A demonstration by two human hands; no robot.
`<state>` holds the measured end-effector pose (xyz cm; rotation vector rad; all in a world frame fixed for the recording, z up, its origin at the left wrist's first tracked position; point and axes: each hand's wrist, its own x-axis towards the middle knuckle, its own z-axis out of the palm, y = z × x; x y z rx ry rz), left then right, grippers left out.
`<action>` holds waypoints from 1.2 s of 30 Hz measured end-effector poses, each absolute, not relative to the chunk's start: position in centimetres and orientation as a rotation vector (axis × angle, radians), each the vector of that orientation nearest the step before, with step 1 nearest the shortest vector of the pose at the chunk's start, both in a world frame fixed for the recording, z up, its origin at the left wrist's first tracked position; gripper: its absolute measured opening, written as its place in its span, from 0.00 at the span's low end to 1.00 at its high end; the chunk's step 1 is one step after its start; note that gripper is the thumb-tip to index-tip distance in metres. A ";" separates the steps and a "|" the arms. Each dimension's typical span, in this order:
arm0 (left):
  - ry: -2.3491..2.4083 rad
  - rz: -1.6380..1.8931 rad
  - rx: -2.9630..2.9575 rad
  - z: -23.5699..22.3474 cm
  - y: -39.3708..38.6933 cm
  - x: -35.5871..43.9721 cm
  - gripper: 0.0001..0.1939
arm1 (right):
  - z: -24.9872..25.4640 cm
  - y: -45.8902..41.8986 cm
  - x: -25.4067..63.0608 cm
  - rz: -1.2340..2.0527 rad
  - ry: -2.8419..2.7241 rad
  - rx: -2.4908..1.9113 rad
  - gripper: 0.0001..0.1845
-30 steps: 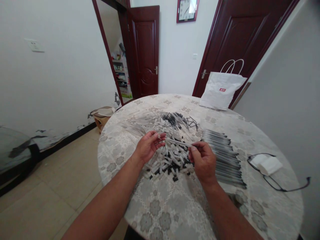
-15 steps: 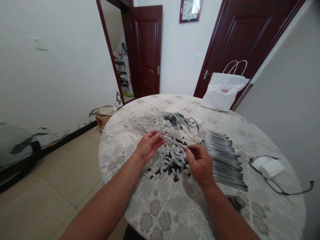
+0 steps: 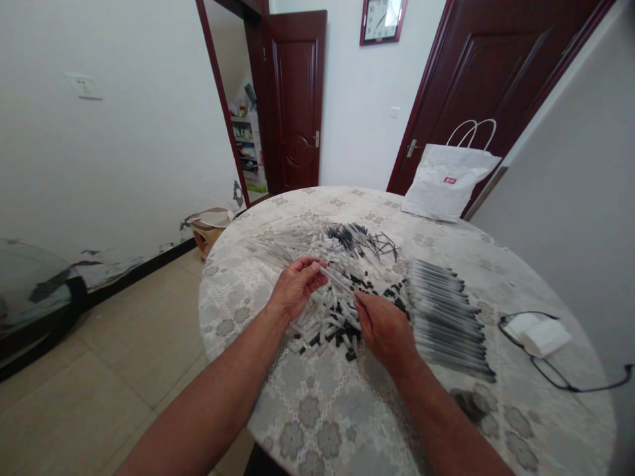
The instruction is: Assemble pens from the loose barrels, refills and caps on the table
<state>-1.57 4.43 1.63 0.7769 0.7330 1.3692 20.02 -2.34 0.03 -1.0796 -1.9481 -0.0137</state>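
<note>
A clear pen barrel (image 3: 338, 280) slants between my two hands above the loose parts. My left hand (image 3: 299, 285) is closed on its far left end, thumb against the fingers. At its lower right end my right hand (image 3: 384, 324) is closed, with the fingertips pinched; any small part inside them is hidden. Below lies a pile of whitish pen caps (image 3: 317, 325) mixed with small black pieces (image 3: 351, 355). To the right of my right hand, clear pens with dark ends (image 3: 446, 317) lie side by side in a neat row.
Behind the pile are black-tipped pen refills (image 3: 352, 239) and a spread of clear barrels (image 3: 272, 241). A white paper bag (image 3: 449, 182) stands at the table's back right. Glasses (image 3: 550, 373) and folded white tissue (image 3: 543, 337) lie at the right. The round table (image 3: 307, 396) has a patterned cloth.
My right hand has moved left and turned more palm-down at the barrel's end. My left hand stays nearly in place. The view has shifted slightly left.
</note>
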 end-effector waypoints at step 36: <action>1.213 0.999 1.830 2.1 3.3 -0.6 0.15 | 5.7 -8.7 38.6 0.073 -2.309 -1.930 0.07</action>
